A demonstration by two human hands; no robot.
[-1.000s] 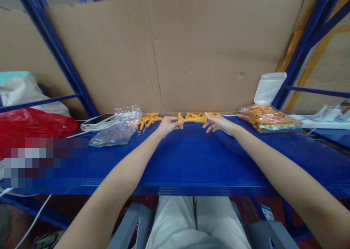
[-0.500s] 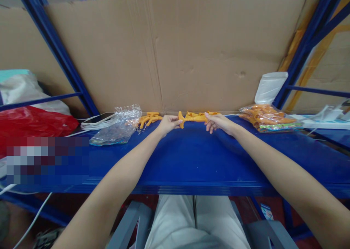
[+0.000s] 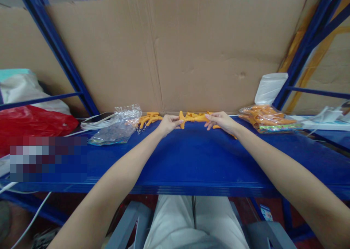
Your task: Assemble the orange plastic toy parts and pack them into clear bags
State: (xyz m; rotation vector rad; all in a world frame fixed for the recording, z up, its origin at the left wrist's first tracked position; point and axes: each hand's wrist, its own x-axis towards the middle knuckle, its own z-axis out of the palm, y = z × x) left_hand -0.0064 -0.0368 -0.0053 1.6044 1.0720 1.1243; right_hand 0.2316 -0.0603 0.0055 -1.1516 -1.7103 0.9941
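Observation:
Between the thumb and fingers of my left hand (image 3: 168,125) is a T-shaped orange plastic piece (image 3: 182,119), its crossbar upright. My right hand (image 3: 221,122) pinches the right end of a long orange plastic piece (image 3: 198,118), which reaches toward the T-shaped one; whether the two are joined I cannot tell. Beneath my right hand, another orange piece (image 3: 232,135) shows in part on the blue shelf (image 3: 188,165). Left of my left hand lie several branched orange pieces (image 3: 149,119), with thin metal spirals (image 3: 140,130) beside them.
A crumpled clear plastic bag (image 3: 116,130) and a coiled white cable (image 3: 95,124) lie at left, near a red bag (image 3: 32,123). At right sits a clear bag of orange pieces (image 3: 269,118). A cardboard sheet (image 3: 197,52) stands behind, between blue posts (image 3: 58,53).
My right hand has shifted slightly and its fingers have drawn closer together. An orange piece now shows beneath it. My left hand keeps its pinch, nearly still.

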